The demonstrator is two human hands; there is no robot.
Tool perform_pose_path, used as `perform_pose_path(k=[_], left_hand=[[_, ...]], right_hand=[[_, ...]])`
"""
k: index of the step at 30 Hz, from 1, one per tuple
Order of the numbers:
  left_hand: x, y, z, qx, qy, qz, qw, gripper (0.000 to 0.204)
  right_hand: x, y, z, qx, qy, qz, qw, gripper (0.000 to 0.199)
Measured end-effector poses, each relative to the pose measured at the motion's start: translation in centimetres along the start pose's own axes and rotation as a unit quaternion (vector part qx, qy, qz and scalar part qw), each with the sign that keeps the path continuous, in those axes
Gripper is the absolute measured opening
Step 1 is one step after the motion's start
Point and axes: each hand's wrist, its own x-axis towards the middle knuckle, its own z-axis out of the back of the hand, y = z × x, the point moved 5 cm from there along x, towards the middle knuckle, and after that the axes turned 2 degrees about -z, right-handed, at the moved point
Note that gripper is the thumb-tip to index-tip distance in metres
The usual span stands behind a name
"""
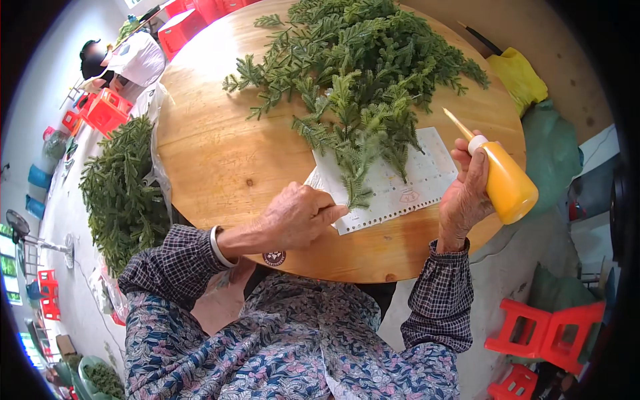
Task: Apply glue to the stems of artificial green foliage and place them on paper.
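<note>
Wooden worktop (207,153): much seemingly left

Green branches (373,50) lay heaped there, none looking finished. The right hand (465,193) had its grip around a yellow bottle (505,180); the left hand (300,215) pressed its fingertips together, on what I could not tell.

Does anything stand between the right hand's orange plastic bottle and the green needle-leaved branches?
Nothing visible stands between the orange plastic bottle in the right hand and the green needle-leaved branches; the white paper sheet lies below their tips.
</note>
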Motion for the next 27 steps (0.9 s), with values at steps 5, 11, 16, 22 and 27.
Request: perform_pose_path(k=[5, 11, 16, 22, 27], left_hand=[[2.1, -3.3, 2.1, 0.257, -0.113, -0.236, 0.930, 0.006], [7.0, -3.0, 3.2, 0.561, -0.113, -0.463, 0.677, 0.027], [6.6, -4.0, 6.0, 0.516, -0.212, -0.483, 0.675, 0.022], [8.2, 0.5, 10.2, 0.595, -0.346, -0.312, 0.655, 0.013], [11.0, 8.1, 14.5, 0.638, -0.336, -0.239, 0.651, 0.006]], right_hand=[[-0.2, -0.1, 0.6, -0.003, 0.001, -0.009, 1.000, 0.031], [-0.3, -0.4, 0.2, -0.041, 0.007, -0.036, 0.999, 0.028], [-0.1, -0.5, 0.7, -0.037, -0.008, -0.040, 0.998, 0.026], [-0.1, -0.3, 0.6, -0.048, 0.002, -0.033, 0.998, 0.026], [-0.5, -0.2, -0.4, -0.036, -0.006, -0.033, 0.999, 0.024]])
